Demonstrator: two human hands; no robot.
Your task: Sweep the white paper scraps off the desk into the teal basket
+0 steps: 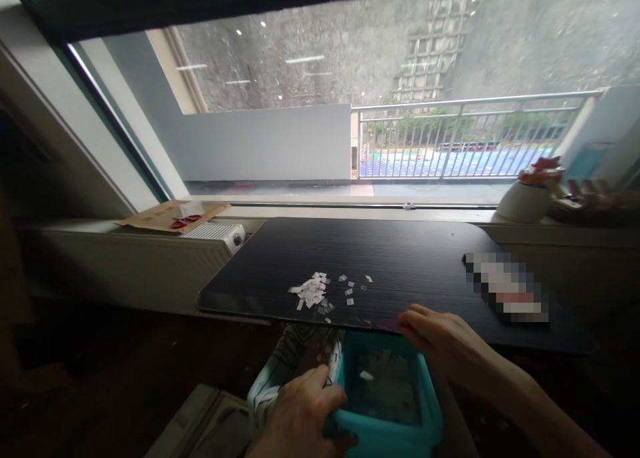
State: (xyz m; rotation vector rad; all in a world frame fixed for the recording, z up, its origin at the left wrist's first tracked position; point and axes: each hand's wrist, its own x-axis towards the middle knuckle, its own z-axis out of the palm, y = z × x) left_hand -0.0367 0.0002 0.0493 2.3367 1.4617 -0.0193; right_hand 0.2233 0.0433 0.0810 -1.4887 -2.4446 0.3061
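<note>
Window-side work spot; black wood-grain table [400, 245], loose heap of white paper scraps [311, 291] near its front edge, left of centre, with a few stray clear flakes [326, 306] beside it. Teal bin [380, 426] sits just below that edge, right of the heap, far rim close under the tabletop; pale bits inside, one white piece [367, 376] standing out. Left hand [307, 405] closed on the bin's near-left rim corner, thumb over the lip, fingers wrapped below. Right hand [433, 331] at the table edge above the bin's far right corner, fingers bunched and mostly curled; whether anything is pinched in them, or whether they touch the bin, cannot tell. Step in hand, as I judge it: holding the bin against the table front with its mouth ready beside the scraps. Next move would seem to call for a steady left grip, the rim snug under the edge, and a flat, gentle right hand, since such light pieces could scatter. Bin's opening faces up; its long axis seems to run away from the wearer toward the window, though foreshortening leaves this unsure. Heap has no clear direction, pieces lying at mixed angles. Line-patterned bag [265, 385] left of the bin.
</note>
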